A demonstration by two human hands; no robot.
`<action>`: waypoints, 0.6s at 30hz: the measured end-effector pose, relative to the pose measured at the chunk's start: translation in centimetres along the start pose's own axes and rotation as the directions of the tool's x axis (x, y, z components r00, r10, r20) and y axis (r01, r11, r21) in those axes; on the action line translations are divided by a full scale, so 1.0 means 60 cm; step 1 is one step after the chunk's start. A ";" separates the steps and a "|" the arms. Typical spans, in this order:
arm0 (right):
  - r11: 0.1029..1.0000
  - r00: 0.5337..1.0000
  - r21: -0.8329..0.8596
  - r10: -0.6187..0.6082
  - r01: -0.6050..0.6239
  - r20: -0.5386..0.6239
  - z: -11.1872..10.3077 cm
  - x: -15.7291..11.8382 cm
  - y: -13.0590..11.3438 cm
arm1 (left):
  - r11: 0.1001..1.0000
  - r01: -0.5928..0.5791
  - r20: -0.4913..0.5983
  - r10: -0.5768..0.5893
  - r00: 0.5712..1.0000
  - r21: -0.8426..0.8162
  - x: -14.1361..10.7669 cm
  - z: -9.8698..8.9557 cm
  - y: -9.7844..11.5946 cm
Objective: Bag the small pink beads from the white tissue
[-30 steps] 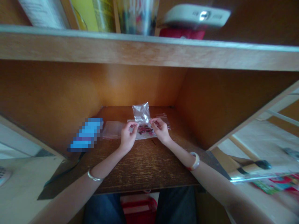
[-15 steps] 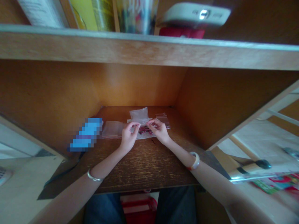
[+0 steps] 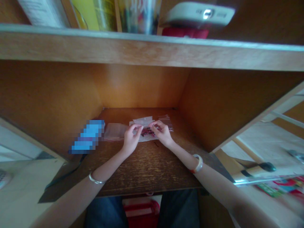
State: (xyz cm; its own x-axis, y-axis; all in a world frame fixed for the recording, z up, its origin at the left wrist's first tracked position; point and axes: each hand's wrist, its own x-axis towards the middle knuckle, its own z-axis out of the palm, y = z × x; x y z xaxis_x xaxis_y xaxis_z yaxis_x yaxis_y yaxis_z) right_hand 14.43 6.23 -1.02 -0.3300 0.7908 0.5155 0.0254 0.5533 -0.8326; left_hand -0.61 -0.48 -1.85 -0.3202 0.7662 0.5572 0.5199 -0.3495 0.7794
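Dark wooden bench (image 3: 147, 167) carries a light, soft, slippery clear plastic bag (image 3: 148, 137) of small dark-red pieces, best held by its folded top edge, where the left grip (image 3: 131, 138) and right grip (image 3: 162, 133) each pinch it between thumb and fingers, below a wooden shelf (image 3: 142, 47).

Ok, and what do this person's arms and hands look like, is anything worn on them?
The left arm and right arm are bare, with no sleeves in view. The left hand and right hand are ungloved. A thin silver bangle circles the left wrist, and a wide cream bangle with a red edge circles the right forearm.
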 end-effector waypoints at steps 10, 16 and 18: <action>1.000 1.000 -0.002 -0.003 0.003 0.005 0.001 0.000 0.006 | 0.998 -0.059 -0.004 0.060 0.998 0.033 -0.002 -0.002 0.004; 1.000 1.000 0.026 0.010 -0.011 0.005 0.000 -0.001 0.003 | 0.999 -0.044 -0.011 0.045 0.999 0.023 -0.002 -0.002 0.005; 0.999 1.000 0.031 0.013 -0.013 0.001 -0.001 -0.001 0.001 | 0.999 -0.041 -0.015 0.042 0.999 0.014 -0.001 -0.003 0.007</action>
State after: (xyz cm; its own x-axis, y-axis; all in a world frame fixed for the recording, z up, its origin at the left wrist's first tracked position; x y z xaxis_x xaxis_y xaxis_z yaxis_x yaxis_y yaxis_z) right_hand 14.49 6.20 -1.09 -0.3305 0.7979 0.5041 0.0001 0.5341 -0.8454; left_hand -0.51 -0.76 -1.50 -0.3097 0.7430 0.5933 0.5436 -0.3736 0.7516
